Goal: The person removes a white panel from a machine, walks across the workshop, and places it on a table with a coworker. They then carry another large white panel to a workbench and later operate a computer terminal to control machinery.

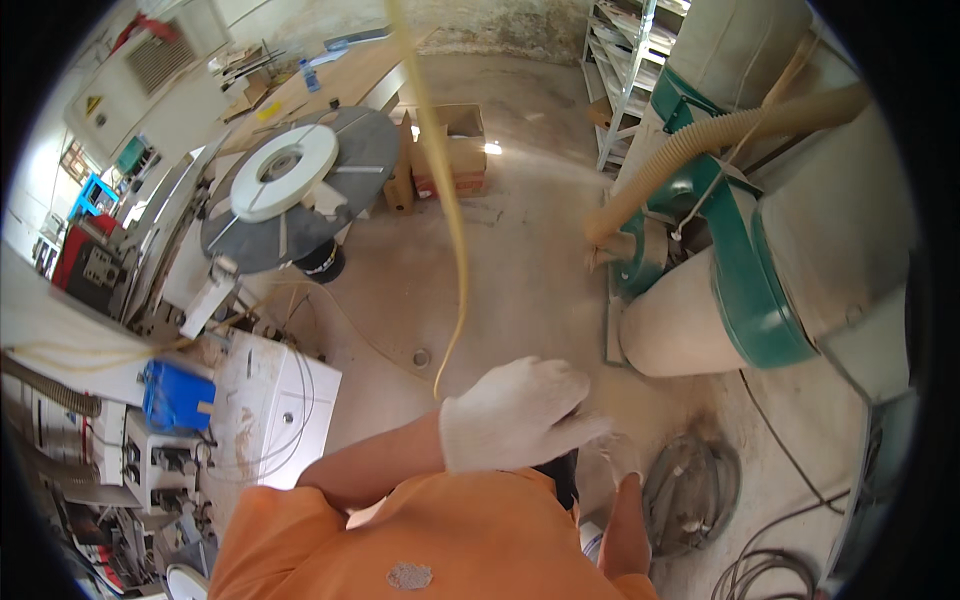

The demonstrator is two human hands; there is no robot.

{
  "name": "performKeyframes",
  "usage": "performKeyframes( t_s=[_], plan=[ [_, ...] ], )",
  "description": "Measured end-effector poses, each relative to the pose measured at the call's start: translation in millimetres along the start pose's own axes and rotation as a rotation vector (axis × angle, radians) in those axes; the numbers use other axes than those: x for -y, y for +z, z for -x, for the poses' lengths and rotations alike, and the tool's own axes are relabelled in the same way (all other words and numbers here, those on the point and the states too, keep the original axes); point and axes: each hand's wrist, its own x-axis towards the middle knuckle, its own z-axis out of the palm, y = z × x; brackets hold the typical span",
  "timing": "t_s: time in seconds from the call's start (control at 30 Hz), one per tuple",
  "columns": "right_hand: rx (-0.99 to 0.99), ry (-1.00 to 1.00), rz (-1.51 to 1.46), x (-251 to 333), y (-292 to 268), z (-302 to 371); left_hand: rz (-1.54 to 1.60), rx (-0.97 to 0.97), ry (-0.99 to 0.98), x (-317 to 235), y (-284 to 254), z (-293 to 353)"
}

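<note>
While a white glove (pixel 490 420) covers the left hand (pixel 530 408) (whether pinching, unclear), its cuff (pixel 455 438) meets the forearm (pixel 380 446).

A strip of floor (pixel 535 270) is running ahead between a cardboard box (pixel 460 150) and a green-and-beige machine (pixel 750 300). A yellow hose (pixel 452 195) is hanging across this way, ending near the gloved left hand (pixel 515 415). A white cabinet (pixel 300 410) is blocking the left.
</note>
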Motion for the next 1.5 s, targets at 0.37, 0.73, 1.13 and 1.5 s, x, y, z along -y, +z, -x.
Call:
performKeyframes(
  t_s=[0.37, 0.73, 1.13, 1.5],
  plan=[
    [-0.03, -0.348, 0.65, 344.3, 121.9, -409.9, -0.363, -0.732, -1.086, 292.3, -115.3, -173.3],
    [0.688, -1.121, 0.533, 869.0, 647.1, -496.4, -0.568, -1.501, -1.326, 471.6, -225.7, -156.7],
    [1.532, -0.781, 0.383, 1128.3, 1234.8, -360.6, -0.916, -1.735, -1.659, 601.0, -342.8, -224.7],
    [1.891, 0.124, 0.134, 1120.2, 1373.2, -301.2, -1.111, -1.581, -1.891, 740.8, -479.4, -316.5]
  ],
)
